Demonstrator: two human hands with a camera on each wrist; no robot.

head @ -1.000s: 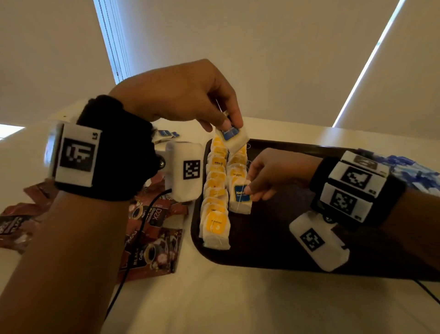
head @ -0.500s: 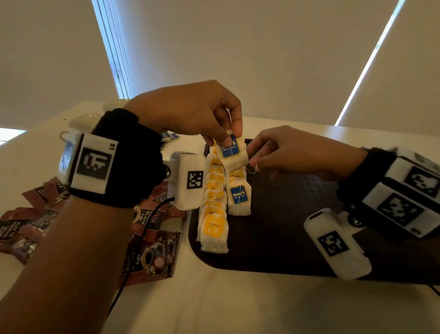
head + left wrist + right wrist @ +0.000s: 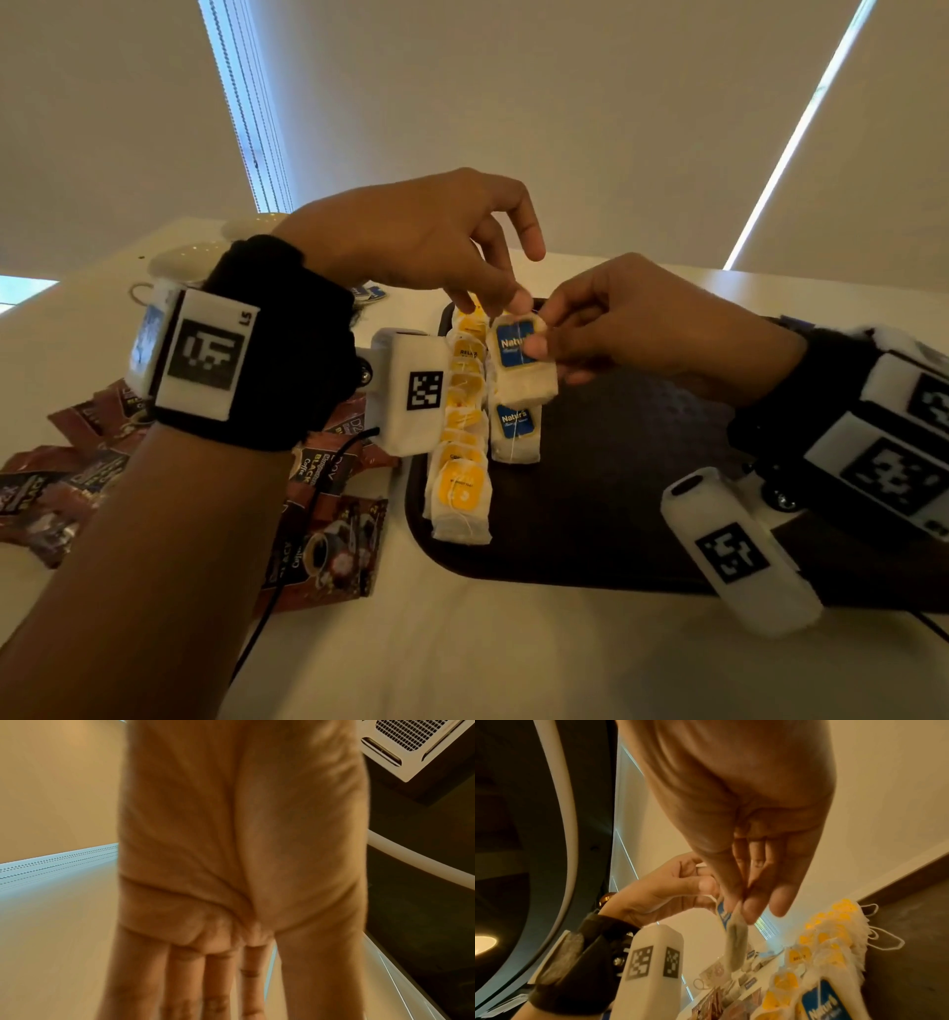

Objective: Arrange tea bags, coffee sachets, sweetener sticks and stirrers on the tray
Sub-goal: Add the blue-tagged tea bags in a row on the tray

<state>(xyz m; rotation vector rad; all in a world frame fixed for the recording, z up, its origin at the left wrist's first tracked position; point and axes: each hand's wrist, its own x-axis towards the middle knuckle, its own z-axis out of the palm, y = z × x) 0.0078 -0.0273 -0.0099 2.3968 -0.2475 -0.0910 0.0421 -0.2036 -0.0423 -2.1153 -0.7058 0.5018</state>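
A white tea bag with a blue label (image 3: 521,370) hangs just above the dark tray (image 3: 616,503). My left hand (image 3: 506,303) pinches its top edge. My right hand (image 3: 539,342) pinches its right side by the label. In the right wrist view my right fingertips (image 3: 746,908) hold the tea bag (image 3: 735,941), with the left hand (image 3: 680,886) behind. A row of yellow-label tea bags (image 3: 462,442) lies along the tray's left edge. Beside that row lies another blue-label tea bag (image 3: 515,431). In the left wrist view only the blurred palm shows.
Brown coffee sachets (image 3: 328,524) lie scattered on the white table left of the tray. A white cup (image 3: 179,262) and small blue-labelled packets (image 3: 369,293) sit at the back left. The tray's middle and right are bare.
My right hand left the tea bag lying on the tray, rose, and now pinches the hanging one. My left hand lowered it slightly and lifted its other fingers.
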